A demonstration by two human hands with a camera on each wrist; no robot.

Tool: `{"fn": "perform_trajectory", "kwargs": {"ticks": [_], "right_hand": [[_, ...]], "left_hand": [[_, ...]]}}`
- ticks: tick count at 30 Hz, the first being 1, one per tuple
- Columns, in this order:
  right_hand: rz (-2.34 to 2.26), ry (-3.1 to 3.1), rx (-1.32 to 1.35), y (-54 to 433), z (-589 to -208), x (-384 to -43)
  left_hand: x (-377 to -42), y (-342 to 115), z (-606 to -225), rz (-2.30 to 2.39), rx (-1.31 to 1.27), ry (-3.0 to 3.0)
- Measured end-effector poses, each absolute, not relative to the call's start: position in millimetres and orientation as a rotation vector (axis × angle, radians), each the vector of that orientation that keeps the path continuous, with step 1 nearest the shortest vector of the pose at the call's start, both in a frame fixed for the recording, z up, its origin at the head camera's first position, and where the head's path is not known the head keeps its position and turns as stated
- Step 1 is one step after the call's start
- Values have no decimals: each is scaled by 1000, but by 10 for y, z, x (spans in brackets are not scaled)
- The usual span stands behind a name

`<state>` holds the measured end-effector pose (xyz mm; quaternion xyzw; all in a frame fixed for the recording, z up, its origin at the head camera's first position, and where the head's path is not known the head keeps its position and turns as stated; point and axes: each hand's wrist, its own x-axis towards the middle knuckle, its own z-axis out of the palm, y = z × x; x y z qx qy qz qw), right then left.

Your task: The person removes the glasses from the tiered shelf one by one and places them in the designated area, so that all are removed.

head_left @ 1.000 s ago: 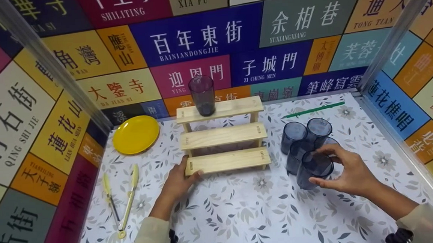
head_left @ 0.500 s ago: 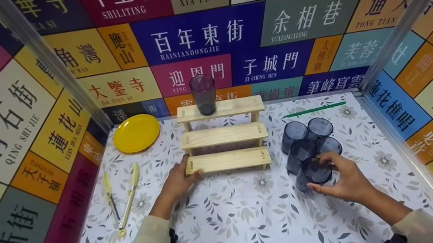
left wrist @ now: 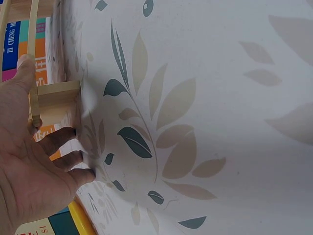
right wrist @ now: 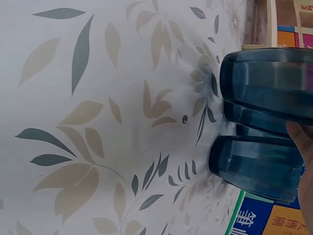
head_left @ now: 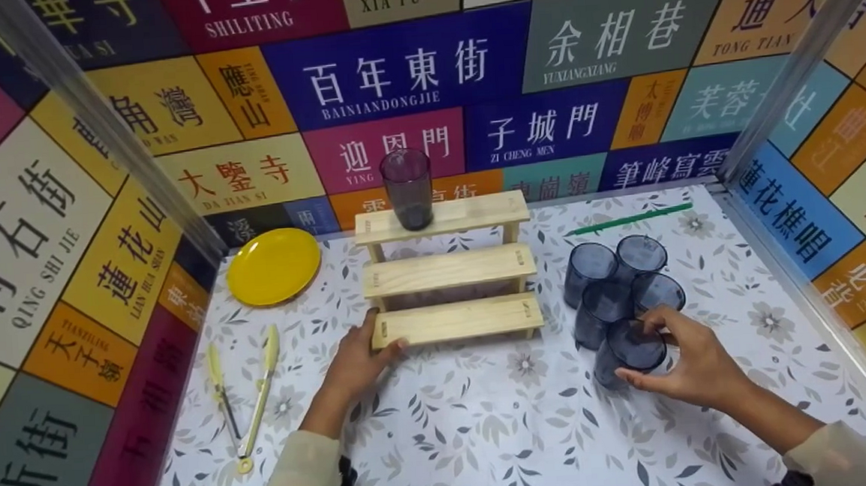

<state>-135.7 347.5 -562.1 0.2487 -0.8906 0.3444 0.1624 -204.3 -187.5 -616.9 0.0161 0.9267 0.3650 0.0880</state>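
Observation:
A three-step wooden rack point(head_left: 450, 273) stands mid-table. My left hand point(head_left: 359, 358) grips the left end of its lowest step, thumb at the front edge; in the left wrist view the other fingers reach down by the tablecloth. My right hand point(head_left: 692, 359) holds a dark blue-grey glass point(head_left: 620, 359) near its rim between thumb and fingers. This glass is the front one of a cluster of several like it, among them a glass point(head_left: 591, 272) at the back left. The right wrist view shows the held glass point(right wrist: 266, 83) upright beside the others. One purple-tinted glass point(head_left: 409, 189) stands on the top step.
Left of the rack lie a yellow plate point(head_left: 274, 268) and spread tongs point(head_left: 252, 415) with pale yellow tips. A green pencil-like stick point(head_left: 631, 219) lies behind the glasses. Printed panels point(head_left: 400, 72) and metal posts wall in the leaf-patterned table point(head_left: 481, 420).
My right hand and the front glass have shifted slightly toward me, so more of the glass behind shows. The left hand and rack stay in place.

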Motion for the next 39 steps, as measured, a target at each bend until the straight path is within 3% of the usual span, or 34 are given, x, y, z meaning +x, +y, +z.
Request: {"fn": "perform_trajectory", "kwargs": {"ticks": [39], "right_hand": [[903, -2698, 658, 3441, -5726, -1348]], "left_hand": [[-2036, -1882, -6135, 1071, 104, 2813]]}}
